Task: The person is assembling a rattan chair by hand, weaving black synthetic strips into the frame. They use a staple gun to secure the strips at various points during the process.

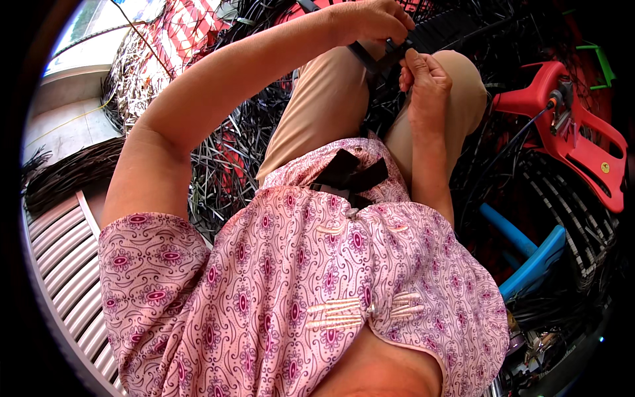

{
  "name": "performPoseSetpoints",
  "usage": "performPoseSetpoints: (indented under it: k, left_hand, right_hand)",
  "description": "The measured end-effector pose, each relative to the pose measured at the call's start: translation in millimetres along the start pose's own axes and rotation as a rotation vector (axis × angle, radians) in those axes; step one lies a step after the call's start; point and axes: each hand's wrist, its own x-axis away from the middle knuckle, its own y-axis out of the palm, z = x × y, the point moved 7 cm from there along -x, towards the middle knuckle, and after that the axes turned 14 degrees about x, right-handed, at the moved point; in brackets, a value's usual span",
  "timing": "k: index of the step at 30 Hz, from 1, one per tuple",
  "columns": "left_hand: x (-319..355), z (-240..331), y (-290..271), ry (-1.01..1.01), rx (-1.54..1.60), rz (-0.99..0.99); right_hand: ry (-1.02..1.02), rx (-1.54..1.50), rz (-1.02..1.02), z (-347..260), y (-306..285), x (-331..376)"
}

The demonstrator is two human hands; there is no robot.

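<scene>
My left hand (pixel 378 21) reaches across above my knees, its fingers pinched together at a black piece of work made of flat plastic strips. Just below and to the right, my right hand (pixel 426 74) is closed, thumb against finger, at the same dark piece. A flat black band (pixel 378 64) with a squared corner lies between my knees, under the hands. Beyond the fingers stretches a dark panel (pixel 440 32) of close-set black strips. The fingers and the dark colour hide exactly which strip each hand grips.
Loose black strips (pixel 225 178) cover the red floor around my legs. At right stand a red plastic chair (pixel 582 126) with tools stuck in it and a blue plastic piece (pixel 536 264). A slatted metal seat (pixel 69 264) is at left. A green frame (pixel 605 66) stands at far right.
</scene>
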Motion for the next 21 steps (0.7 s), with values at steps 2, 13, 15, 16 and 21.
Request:
performPoseSetpoints:
  k: [2, 13, 15, 16, 21]
  left_hand:
    - [-1, -9, -1, 0.019, 0.057, 0.018]
    - [19, 15, 14, 0.256, -0.460, 0.234]
    - [37, 31, 24, 0.174, -0.407, 0.248]
    - [39, 30, 24, 0.185, -0.436, 0.281]
    - [51, 30, 32, 0.135, -0.460, 0.341]
  right_hand:
    - [-0.012, -0.006, -0.017, -1, 3, 1]
    - [-0.018, -0.032, 0.018, 2, 5, 1]
    - [-0.049, -0.024, 0.031, 1, 3, 1]
    - [-0.068, -0.005, 0.036, -1, 4, 2]
    - [-0.121, 0.106, 0.047, -6, 1, 5]
